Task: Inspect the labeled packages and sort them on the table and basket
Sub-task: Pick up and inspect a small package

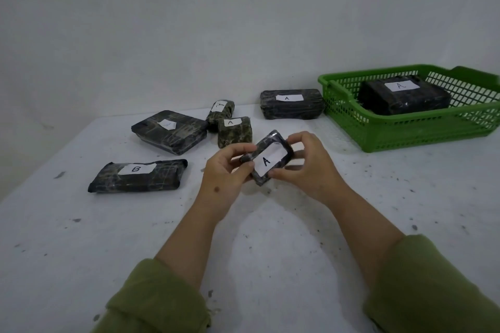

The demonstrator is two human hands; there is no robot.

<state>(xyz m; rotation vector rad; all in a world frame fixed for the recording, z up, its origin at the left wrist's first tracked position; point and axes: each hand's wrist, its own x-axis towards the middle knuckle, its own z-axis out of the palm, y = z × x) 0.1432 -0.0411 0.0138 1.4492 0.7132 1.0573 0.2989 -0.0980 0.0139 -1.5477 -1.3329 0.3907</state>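
Together the left hand [226,167] and right hand [305,165] gripped a small black package [266,161] labelled A, raised above the white table [270,251]. Beyond lay a B package [138,176] at left and a green basket [405,127] at right holding an A package [403,97].

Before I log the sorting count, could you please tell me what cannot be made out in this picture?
- Head view: label of the flat package is too faint to read.
- Basket floor around the A package is hidden by mesh walls.
- Basket's right end is cut off by the frame edge.
- Small A package has its underside hidden, held by left hand and right hand.
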